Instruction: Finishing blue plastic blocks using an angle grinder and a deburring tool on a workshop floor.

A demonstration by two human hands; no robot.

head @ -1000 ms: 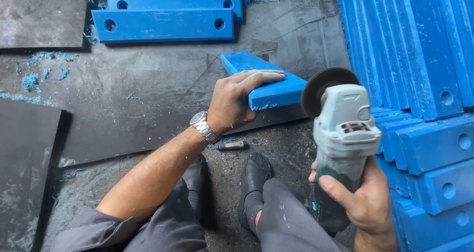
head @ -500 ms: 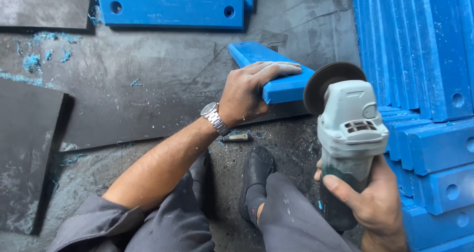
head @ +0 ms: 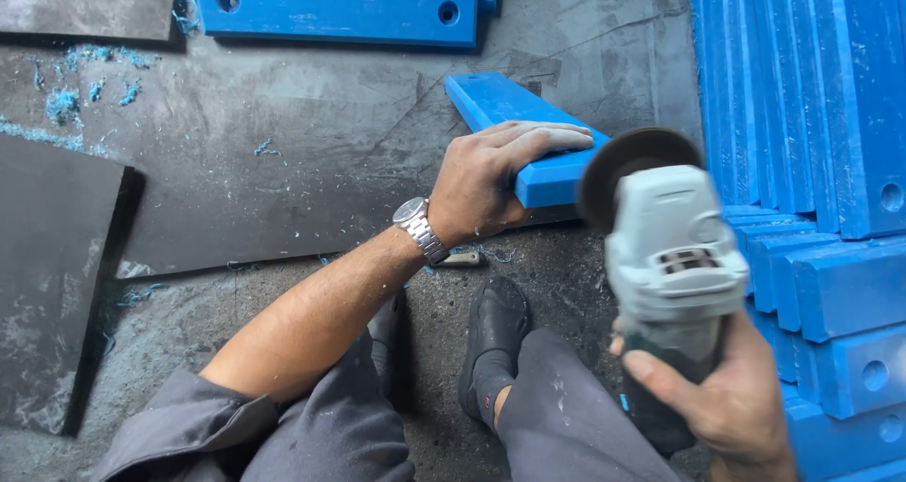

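Light: bright, even daylight, no glare.
Shadows: soft, short, under the left hand and dark floor sheets.
Sharpness: mostly clear; grinder near right slightly soft.
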